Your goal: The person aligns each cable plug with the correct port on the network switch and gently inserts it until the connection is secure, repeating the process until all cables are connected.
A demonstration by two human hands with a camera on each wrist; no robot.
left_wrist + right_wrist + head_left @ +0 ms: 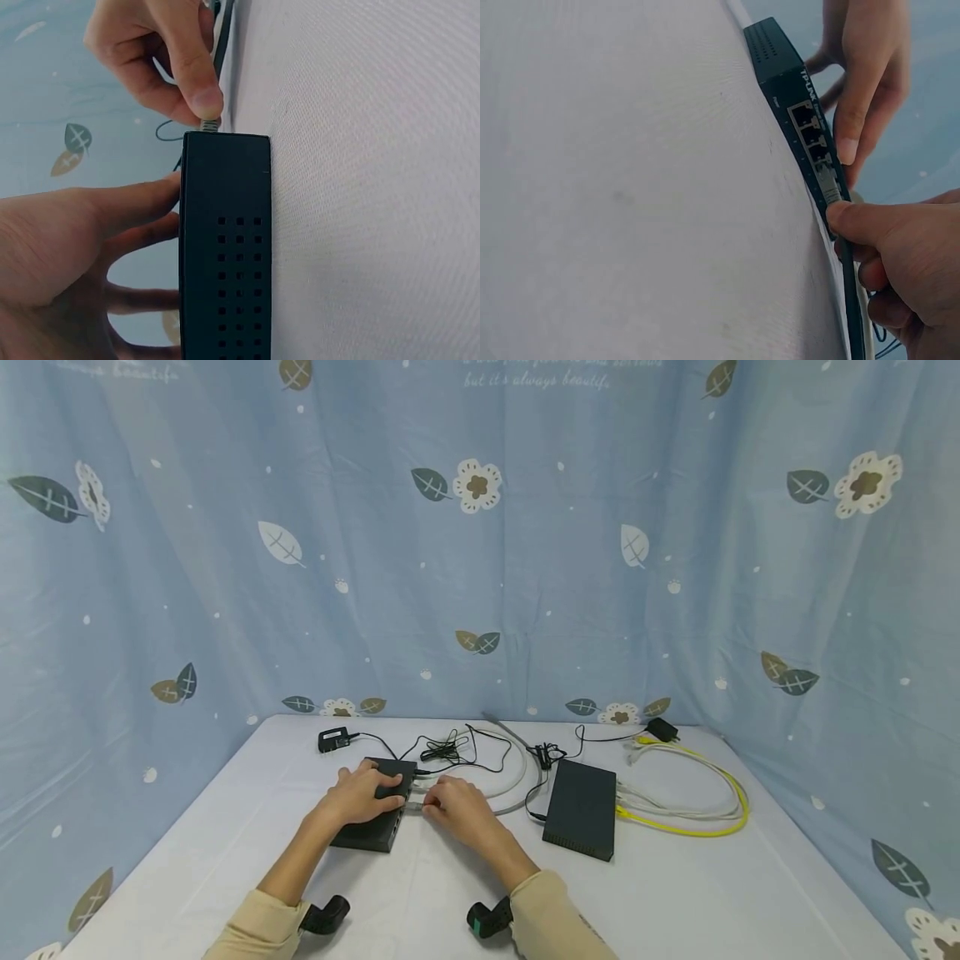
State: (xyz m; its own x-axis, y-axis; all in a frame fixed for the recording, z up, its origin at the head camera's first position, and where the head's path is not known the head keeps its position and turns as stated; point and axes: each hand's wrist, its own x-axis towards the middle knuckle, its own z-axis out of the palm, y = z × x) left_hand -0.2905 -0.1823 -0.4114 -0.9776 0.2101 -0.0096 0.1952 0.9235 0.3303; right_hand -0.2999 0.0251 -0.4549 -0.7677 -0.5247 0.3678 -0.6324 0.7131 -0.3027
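My left hand lies across the top of a black network switch, its fingers spread and fairly straight. The switch sits flat on the white table, with a TP-LINK label and a row of ports visible in the right wrist view. Between thumb and fingertips, my right hand pinches the plug of a grey network cable at one port. Several ports nearer the label's start look vacant. A white cable and a black power lead run to the same side of the switch.
To the right lies a second black switch, with white cables and a yellow cable looping from it. A power adapter sits at the back right, another adapter at the back left. A bundled black cord lies between.
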